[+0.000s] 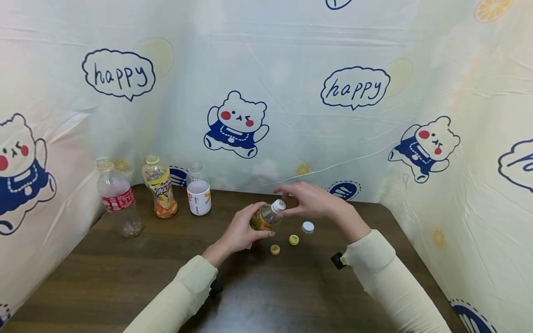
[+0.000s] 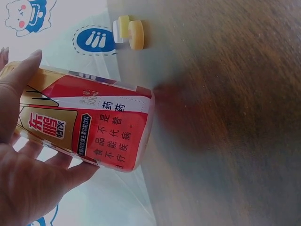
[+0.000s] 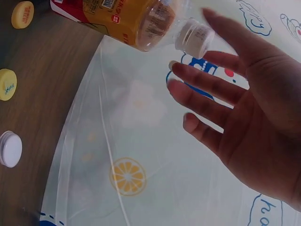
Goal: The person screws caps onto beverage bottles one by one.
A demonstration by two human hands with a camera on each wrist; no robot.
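Note:
My left hand grips a plastic drink bottle with a gold and red label, thumb on one side and fingers on the other. The bottle leans to the right, and a white cap sits on its neck. Around that cap, my right hand holds its fingers spread and loosely bent; in the right wrist view the thumb comes close to the cap and the other fingers stand apart from it. On the table just right of the bottle lie an orange cap, a yellow cap and a white loose cap.
At the back left of the dark wooden table stand three uncapped bottles: a clear one with a red label, a yellow-labelled one and a white-labelled one. A printed curtain hangs behind and at both sides.

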